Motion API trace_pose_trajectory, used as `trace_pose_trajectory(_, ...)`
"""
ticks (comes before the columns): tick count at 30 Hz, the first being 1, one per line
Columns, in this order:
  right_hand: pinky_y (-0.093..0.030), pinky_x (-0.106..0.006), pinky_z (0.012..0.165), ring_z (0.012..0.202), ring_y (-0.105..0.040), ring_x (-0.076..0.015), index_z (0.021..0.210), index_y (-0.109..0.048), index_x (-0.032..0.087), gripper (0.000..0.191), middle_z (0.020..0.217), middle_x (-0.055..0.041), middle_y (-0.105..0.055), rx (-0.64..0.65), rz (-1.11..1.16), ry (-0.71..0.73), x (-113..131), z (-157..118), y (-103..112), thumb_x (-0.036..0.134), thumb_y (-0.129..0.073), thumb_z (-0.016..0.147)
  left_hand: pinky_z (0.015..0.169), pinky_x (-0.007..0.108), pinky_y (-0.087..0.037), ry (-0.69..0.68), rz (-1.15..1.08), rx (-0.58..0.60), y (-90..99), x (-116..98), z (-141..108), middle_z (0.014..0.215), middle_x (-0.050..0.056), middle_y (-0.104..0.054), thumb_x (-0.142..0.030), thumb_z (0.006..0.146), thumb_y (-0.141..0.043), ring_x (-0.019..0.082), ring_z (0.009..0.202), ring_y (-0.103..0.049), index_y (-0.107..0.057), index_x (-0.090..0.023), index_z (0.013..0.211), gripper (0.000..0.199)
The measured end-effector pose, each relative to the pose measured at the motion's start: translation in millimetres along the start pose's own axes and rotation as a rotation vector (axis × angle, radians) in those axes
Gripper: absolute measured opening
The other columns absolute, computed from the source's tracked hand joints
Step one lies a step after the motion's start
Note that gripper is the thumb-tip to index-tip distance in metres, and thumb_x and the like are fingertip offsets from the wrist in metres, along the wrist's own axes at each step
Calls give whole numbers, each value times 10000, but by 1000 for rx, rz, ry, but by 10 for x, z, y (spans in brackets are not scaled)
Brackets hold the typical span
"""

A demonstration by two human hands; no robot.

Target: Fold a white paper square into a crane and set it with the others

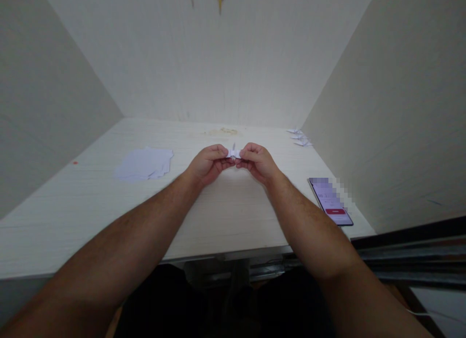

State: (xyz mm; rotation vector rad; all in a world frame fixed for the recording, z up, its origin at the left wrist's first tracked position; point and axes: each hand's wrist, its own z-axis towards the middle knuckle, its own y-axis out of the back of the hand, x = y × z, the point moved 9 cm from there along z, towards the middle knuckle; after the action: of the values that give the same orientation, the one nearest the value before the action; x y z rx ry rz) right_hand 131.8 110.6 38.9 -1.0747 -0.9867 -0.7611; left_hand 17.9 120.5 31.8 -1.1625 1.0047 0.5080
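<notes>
A small folded white paper piece [233,154] is held up above the middle of the table, with a thin point sticking upward from its centre. My left hand [211,162] pinches its left side between thumb and fingers. On the other side my right hand [257,162] grips it the same way. The fingertips of both hands almost meet below the paper. My fingers cover its two ends, so its full shape is hidden.
To the left lies a loose stack of white paper sheets [144,163]. Several folded white paper shapes [300,138] sit at the back right. A lit phone [332,204] rests near the right edge. Walls [218,66] enclose the white table [225,221] at the back and sides.
</notes>
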Motion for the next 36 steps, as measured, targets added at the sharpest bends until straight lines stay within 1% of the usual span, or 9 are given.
trace_pose_trajectory(4, -563, -234, 571, 566, -641, -111, 674, -536, 182, 375, 635, -4, -702, 36, 36, 0, 24, -19, -49, 351, -868, 632, 747, 345, -562, 10, -31, 59, -39, 10, -6, 673, 86, -694, -154, 693, -724, 185, 661, -688, -603, -128, 659, 129)
trace_pose_trajectory(12, -560, -230, 572, 565, -638, -108, 679, -535, 187, 394, 639, 6, -701, 89, 55, -3, 39, -44, -101, 377, -878, 635, 748, 351, -565, 33, -72, 116, -90, 33, -16, 673, 101, -698, -171, 704, -738, 202, 676, -699, -607, -117, 642, 155)
trace_pose_trajectory(16, -566, -235, 591, 593, -649, -113, 680, -542, 184, 406, 652, -2, -706, 79, 57, -13, 34, -49, -88, 390, -887, 621, 755, 345, -560, 48, -90, 125, -102, 38, -24, 691, 104, -704, -177, 723, -728, 190, 673, -691, -626, -110, 657, 138)
trace_pose_trajectory(19, -572, -240, 593, 604, -652, -118, 686, -554, 185, 425, 655, 3, -709, 74, 69, -20, 27, -43, -75, 416, -899, 595, 769, 350, -562, 56, -114, 116, -97, 41, -29, 732, 114, -720, -196, 733, -725, 196, 697, -696, -658, -99, 700, 121)
trace_pose_trajectory(22, -574, -240, 601, 604, -647, -115, 714, -576, 185, 414, 652, 8, -702, 83, 99, 0, 41, -36, -67, 433, -891, 613, 788, 367, -565, 55, -134, 94, -86, 36, -36, 789, 121, -738, -207, 742, -728, 207, 728, -703, -671, -103, 728, 119)
trace_pose_trajectory(25, -572, -241, 613, 594, -638, -107, 711, -584, 186, 406, 646, 16, -690, 73, 108, 18, 61, -35, -47, 455, -878, 634, 813, 377, -565, 50, -148, 48, -62, 24, -46, 808, 111, -742, -203, 758, -728, 203, 738, -703, -664, -119, 724, 111)
trace_pose_trajectory(30, -559, -252, 595, 551, -622, -107, 675, -565, 191, 464, 628, 30, -672, 19, 85, -3, 62, -49, 3, 502, -894, 575, 823, 364, -567, 56, -157, -39, 6, 25, -45, 788, 88, -737, -203, 774, -731, 181, 706, -699, -652, -133, 725, 116)
trace_pose_trajectory(33, -561, -256, 614, 565, -624, -106, 685, -558, 193, 454, 636, 25, -672, 19, 73, -16, 44, -49, 17, 494, -886, 598, 824, 362, -570, 54, -164, -26, 18, 33, -26, 786, 79, -737, -213, 767, -747, 173, 702, -696, -657, -133, 735, 124)
trace_pose_trajectory(36, -571, -268, 637, 587, -637, -113, 712, -575, 194, 411, 657, 19, -686, 34, 99, 1, 39, -37, 32, 468, -872, 635, 835, 369, -572, 52, -166, -6, 35, 45, -12, 819, 80, -742, -230, 763, -765, 176, 737, -701, -662, -133, 765, 142)
